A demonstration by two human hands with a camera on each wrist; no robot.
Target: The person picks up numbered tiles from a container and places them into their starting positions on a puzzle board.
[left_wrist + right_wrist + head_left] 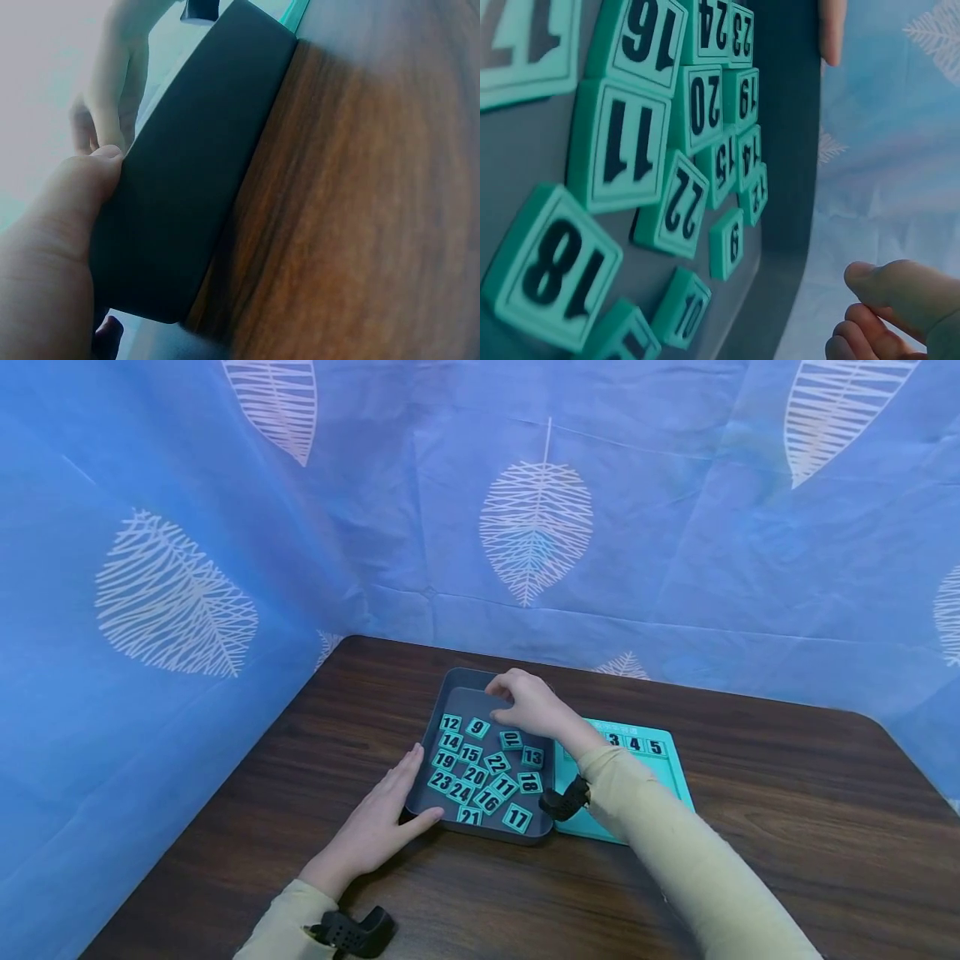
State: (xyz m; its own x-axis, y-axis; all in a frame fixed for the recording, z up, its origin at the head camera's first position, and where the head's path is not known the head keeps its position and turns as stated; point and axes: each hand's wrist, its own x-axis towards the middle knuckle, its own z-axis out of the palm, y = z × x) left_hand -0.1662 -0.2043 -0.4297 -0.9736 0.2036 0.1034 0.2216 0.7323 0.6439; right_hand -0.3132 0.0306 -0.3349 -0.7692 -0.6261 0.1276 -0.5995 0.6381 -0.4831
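A dark grey tray point(480, 702) holds several loose turquoise number tiles, among them 9 point(477, 727), 10 point(511, 740) and 22 point(673, 204). At its near left corner is my left hand point(378, 822), its straight fingers along the left wall. The left thumb point(82, 184) touches the rim in the left wrist view. Over the tray's far end is my right hand point(528, 703), with thumb and fingers bent and apart and nothing between them. Right of the tray lies a turquoise board point(660, 768), with tiles 3, 4 and 5 in its top row; my right forearm covers part of it.
Tray and board lie on a dark wooden table point(787, 793). Blue cloth point(660, 543) with white leaf prints hangs behind the table and on its left. A black band point(566, 799) is on my right wrist, another band point(356, 931) on my left.
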